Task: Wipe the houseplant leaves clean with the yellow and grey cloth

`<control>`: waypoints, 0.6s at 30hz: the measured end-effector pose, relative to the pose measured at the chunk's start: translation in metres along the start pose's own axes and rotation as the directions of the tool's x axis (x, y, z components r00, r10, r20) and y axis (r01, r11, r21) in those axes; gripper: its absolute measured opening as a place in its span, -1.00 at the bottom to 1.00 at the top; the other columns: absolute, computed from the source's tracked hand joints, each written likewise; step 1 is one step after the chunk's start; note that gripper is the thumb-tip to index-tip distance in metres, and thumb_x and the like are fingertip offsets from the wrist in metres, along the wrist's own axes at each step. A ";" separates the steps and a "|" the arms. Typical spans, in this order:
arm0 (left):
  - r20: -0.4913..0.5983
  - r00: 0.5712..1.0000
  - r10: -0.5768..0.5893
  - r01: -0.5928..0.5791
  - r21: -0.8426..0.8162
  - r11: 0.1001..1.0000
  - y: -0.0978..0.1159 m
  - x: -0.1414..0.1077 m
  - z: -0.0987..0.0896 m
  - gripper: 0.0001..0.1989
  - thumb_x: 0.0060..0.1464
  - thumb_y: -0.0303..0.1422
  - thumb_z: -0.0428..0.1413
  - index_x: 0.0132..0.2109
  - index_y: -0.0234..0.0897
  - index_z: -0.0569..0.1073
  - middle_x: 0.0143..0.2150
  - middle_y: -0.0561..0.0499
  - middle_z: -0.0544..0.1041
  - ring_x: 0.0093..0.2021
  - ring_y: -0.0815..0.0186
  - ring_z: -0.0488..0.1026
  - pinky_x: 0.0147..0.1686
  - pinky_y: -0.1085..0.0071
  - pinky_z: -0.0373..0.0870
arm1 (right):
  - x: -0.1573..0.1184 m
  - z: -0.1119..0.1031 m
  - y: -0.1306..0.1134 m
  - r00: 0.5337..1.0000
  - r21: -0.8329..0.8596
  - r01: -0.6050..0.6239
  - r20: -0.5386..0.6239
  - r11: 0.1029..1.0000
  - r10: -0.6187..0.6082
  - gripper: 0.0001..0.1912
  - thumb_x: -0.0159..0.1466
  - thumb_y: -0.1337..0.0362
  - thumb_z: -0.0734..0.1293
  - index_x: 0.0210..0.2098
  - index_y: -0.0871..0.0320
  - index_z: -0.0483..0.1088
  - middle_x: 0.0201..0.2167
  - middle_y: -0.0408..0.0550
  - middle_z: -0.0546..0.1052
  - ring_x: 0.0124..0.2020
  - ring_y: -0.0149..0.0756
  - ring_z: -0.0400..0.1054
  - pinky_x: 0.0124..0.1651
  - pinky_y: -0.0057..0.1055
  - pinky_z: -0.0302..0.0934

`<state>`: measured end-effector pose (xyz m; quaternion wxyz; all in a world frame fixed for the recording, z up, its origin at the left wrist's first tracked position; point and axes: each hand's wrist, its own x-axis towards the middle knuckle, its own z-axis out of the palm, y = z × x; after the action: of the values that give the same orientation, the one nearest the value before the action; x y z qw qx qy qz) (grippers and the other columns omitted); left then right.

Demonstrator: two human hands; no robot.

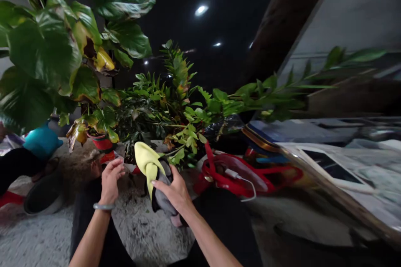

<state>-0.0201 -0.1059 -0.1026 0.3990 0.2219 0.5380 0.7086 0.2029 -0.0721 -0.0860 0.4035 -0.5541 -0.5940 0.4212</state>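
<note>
My right hand (177,192) grips a soft yellow-and-grey cloth bundle (147,158) between thumb and fingers, above the floor and between my knees. Its yellow part is folded over at the top, and the grey part with dark edging hangs below; whether it is a glove or another cloth piece I cannot tell. To the left, my left hand (111,177) is raised with nothing in it, its fingers loosely bent and apart, a pale bangle at the wrist. It is apart from the bundle. Leafy potted plants (175,112) stand just beyond both hands.
A red bag (232,175) with a white charger and cable (233,173) sits at right. Beside it, a cluttered table (313,150) bears a white tablet (335,169). At left are a large-leaved plant (44,46), a red pot (102,142), a dark bucket (44,196) and a partly visible person (19,160).
</note>
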 end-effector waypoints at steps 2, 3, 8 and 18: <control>0.106 0.993 0.054 -0.060 0.052 0.997 0.006 -0.039 0.008 -0.54 -0.16 -0.26 0.42 -0.05 -0.25 0.66 0.08 -0.17 0.64 0.01 0.10 0.57 -0.10 0.36 0.50 | 0.004 0.008 -0.009 0.986 -0.091 0.122 -0.106 0.988 -0.132 -0.25 -0.05 0.11 0.51 0.14 0.04 0.36 0.04 0.07 0.60 0.08 0.14 0.49 0.15 0.00 0.36; 0.164 0.985 0.044 -0.055 0.059 0.997 0.007 -0.057 0.014 -0.47 -0.17 -0.27 0.43 0.03 -0.22 0.65 0.15 -0.17 0.62 0.14 0.02 0.52 0.00 0.33 0.49 | 0.003 0.014 -0.012 0.966 -0.131 0.201 -0.138 0.971 -0.218 -0.26 -0.02 0.14 0.50 0.16 0.04 0.35 0.05 0.09 0.57 0.09 0.12 0.47 0.14 -0.01 0.35; 0.211 0.975 0.067 -0.052 -0.076 0.996 0.006 -0.093 0.037 -0.22 -0.09 -0.16 0.40 0.31 -0.05 0.44 0.37 -0.08 0.45 0.42 0.01 0.29 0.26 0.30 0.36 | -0.038 0.044 -0.035 0.805 -0.225 0.560 -0.080 0.797 -0.588 -0.38 0.17 0.28 0.37 0.24 0.14 0.32 -0.05 0.16 0.51 -0.02 0.09 0.41 0.05 -0.01 0.36; 0.059 0.992 -0.112 0.124 -0.279 0.952 -0.001 -0.061 0.023 -0.56 -0.08 -0.08 0.38 -0.09 -0.21 0.63 -0.11 -0.11 0.69 0.07 0.02 0.59 0.06 0.21 0.54 | -0.047 0.036 -0.029 0.584 0.025 0.800 0.196 0.599 -0.788 -0.41 0.00 0.41 0.34 0.05 0.11 0.54 -0.12 0.07 0.61 -0.07 0.05 0.48 0.16 0.05 0.37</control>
<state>0.0329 -0.1417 -0.0893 0.4794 0.1454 0.4353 0.7480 0.1630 -0.1219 -0.0710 0.4728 -0.2013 -0.8273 0.2269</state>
